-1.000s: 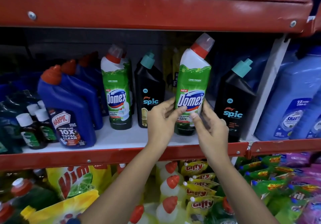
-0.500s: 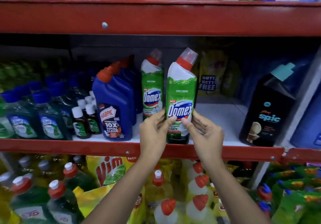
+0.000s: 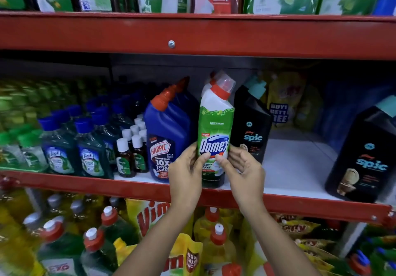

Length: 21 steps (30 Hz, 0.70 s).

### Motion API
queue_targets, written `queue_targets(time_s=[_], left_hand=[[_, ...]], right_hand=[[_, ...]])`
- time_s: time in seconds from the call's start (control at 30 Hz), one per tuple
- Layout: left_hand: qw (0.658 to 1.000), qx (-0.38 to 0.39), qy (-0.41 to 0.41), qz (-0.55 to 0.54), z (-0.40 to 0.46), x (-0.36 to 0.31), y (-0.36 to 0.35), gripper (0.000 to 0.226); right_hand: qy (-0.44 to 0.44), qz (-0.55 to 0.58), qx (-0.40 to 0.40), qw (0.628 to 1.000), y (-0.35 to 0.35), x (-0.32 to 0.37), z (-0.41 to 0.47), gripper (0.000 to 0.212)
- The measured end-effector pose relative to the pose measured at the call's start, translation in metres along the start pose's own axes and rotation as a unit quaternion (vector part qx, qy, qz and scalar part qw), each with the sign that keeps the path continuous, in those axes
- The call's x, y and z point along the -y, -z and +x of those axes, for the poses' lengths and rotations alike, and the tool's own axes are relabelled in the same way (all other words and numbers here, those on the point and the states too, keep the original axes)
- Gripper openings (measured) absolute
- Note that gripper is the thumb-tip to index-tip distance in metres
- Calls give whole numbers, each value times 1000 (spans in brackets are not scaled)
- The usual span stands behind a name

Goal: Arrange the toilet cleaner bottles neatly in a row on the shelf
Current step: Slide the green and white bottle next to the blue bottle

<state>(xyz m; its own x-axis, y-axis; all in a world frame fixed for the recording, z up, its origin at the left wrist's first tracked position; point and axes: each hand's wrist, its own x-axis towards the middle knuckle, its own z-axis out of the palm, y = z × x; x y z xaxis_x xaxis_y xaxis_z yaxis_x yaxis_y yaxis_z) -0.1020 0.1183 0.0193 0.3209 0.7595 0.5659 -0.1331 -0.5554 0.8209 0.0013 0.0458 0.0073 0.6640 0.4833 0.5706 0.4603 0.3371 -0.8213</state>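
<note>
Both hands clasp the front green Domex bottle (image 3: pixel 215 134) low on its label: the left hand (image 3: pixel 186 169) curls round its left side with the thumb across the front, the right hand (image 3: pixel 244 168) cups the right side with thumb on the label and fingers loosely bent. The bottle stands upright near the front edge of the white shelf (image 3: pixel 295 164), at about twelve o'clock from the hands. By my reading the row is partly made: just at nine o'clock of the Domex stands the blue Harpic bottle (image 3: pixel 169 138), and just at three o'clock, a little behind, a black Spic bottle (image 3: pixel 250 125). A second Spic bottle (image 3: pixel 368 155) sits well apart at three o'clock, across a bare stretch of shelf, so closing that gap looks like the work left. Counted: one Domex in hand with a second cap showing behind it, at least two Harpic, further ones too hidden to count, and two Spic
</note>
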Motion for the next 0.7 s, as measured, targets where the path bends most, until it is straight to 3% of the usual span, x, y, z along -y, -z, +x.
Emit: queue_targets(time_s=[0.2,0.37,0.47,0.57,0.7], left_hand=[[1000,-2,-15,20,0,5,1,36],[999,13,-21,21,-6,8,0,41],[994,25,-54,97,-18,8,-4,53],[969,39,-133,207,-33,8,-14,62],[911,86,-237,327,-46,3,-38,63]], right_hand=[[6,-34,4,999,-3,1,0,28],[20,-73,26,997,1,4,-5,42],[50,-160,61,984,11,5,-14,54],[111,-321,58,939,33,4,-25,66],[198,-493,40,846,78,-4,-35,67]])
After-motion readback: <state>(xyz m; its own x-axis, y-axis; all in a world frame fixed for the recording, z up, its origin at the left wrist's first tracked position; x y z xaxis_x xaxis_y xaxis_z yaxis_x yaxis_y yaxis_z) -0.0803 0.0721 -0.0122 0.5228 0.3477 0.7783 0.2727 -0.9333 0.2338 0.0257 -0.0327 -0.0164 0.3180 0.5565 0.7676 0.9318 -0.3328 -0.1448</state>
